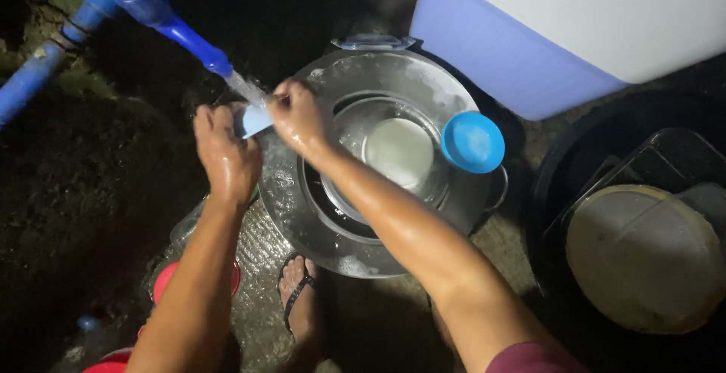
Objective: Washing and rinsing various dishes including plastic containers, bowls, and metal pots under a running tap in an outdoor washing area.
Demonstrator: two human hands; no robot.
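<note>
Both my hands hold a small pale blue plastic piece [255, 120] under water running from a blue tap [178, 34]. My left hand [225, 155] grips its lower left side and my right hand [297, 116] pinches its right edge. Just right of my hands sits a wide metal basin [302, 214] with a smaller metal bowl [355, 119] inside it, and a white dish [399, 150] lies in that bowl. A round blue lid [473, 142] rests on the basin's right side.
A large pale blue and white container [529, 32] stands at the back right. A dark tub [575, 146] at right holds a clear tray and a round cream plate [643, 256]. My sandalled foot [299, 293] is below the basin, and red bowls [170, 282] lie lower left on wet ground.
</note>
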